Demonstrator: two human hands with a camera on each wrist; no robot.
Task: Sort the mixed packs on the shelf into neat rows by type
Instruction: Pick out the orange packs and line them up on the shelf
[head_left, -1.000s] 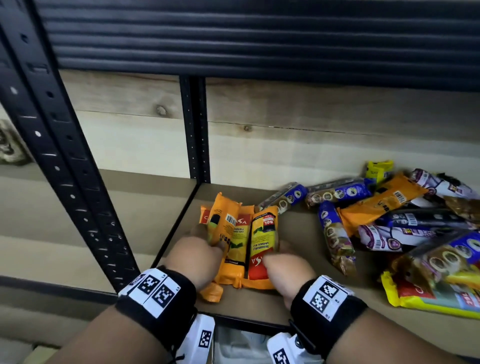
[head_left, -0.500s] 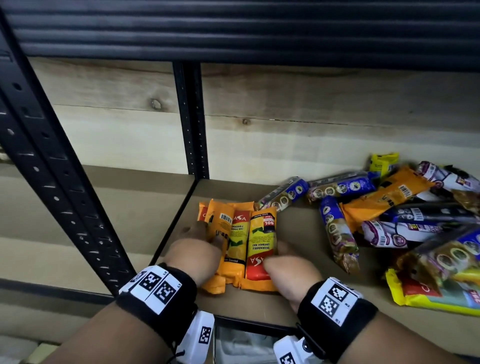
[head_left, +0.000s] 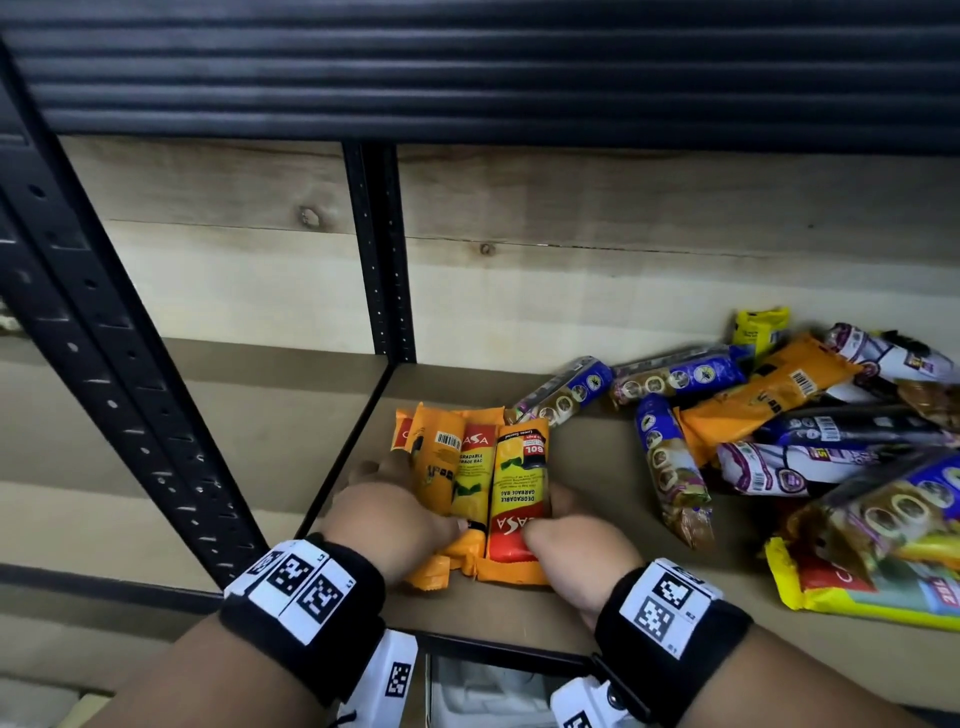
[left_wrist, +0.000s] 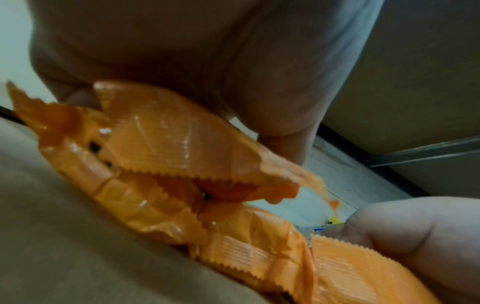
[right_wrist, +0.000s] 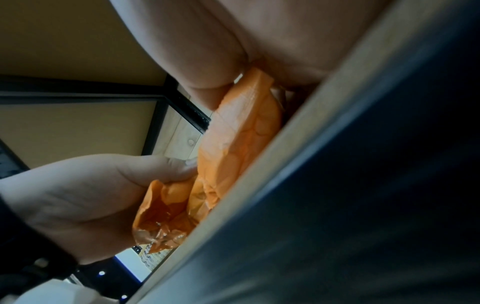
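At 6 o'clock, the left hand (head_left: 387, 525) and right hand (head_left: 576, 545) grasp the orange packs (head_left: 470, 483) from both sides, fingers curled around the cluster on the shelf (head_left: 613, 483). The packs stand side by side, overlapping at their crimped ends. Risk: uneven squeeze pressure could make the slick wrappers ride over one another and break the row. Compared with a second ago, the tilted left pack lies flatter. At 2 o'clock, the mixed pile (head_left: 789, 415) remains unsorted.
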